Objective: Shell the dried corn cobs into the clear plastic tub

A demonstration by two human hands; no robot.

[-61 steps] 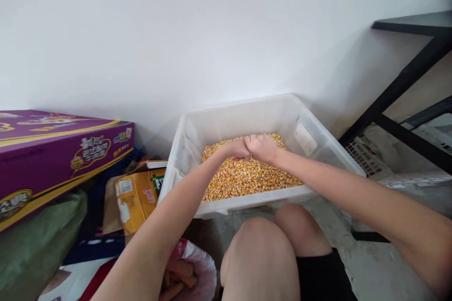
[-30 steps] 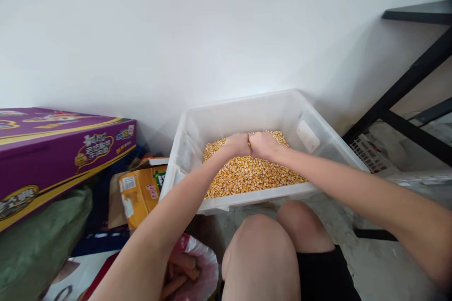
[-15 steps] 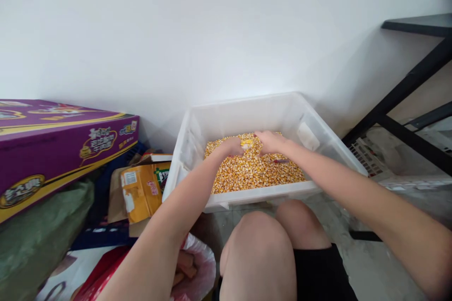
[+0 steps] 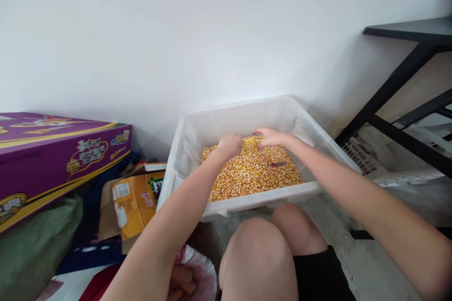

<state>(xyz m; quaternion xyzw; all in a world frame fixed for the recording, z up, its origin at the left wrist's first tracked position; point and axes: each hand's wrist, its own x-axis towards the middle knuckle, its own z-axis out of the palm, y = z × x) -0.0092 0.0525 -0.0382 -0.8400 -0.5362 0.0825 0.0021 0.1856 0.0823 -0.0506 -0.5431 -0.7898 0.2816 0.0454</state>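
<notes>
A clear plastic bin [image 4: 243, 117] stands at twelve o'clock above the knees [image 4: 257, 258], full of loose corn kernels [image 4: 250, 174]. The left hand [image 4: 229, 145] curls into them, its grip hidden; the right hand [image 4: 272, 137], fingers [image 4: 260, 132] half open, rests against a small heap [image 4: 252, 141] at the bin's middle.

corn [image 4: 252, 174]: golden yellow and orange, speckled, centre of frame
tub [image 4: 233, 124]: translucent white
box [image 4: 60, 150]: purple, yellow stripes, left of frame

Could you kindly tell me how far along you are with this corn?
Nothing looks finished: dried corn kernels cover the floor of the clear plastic bin. In hand: the left hand and right hand cup a mound of kernels. Left: the remaining layer, with a red-tipped sliver on it.
</notes>
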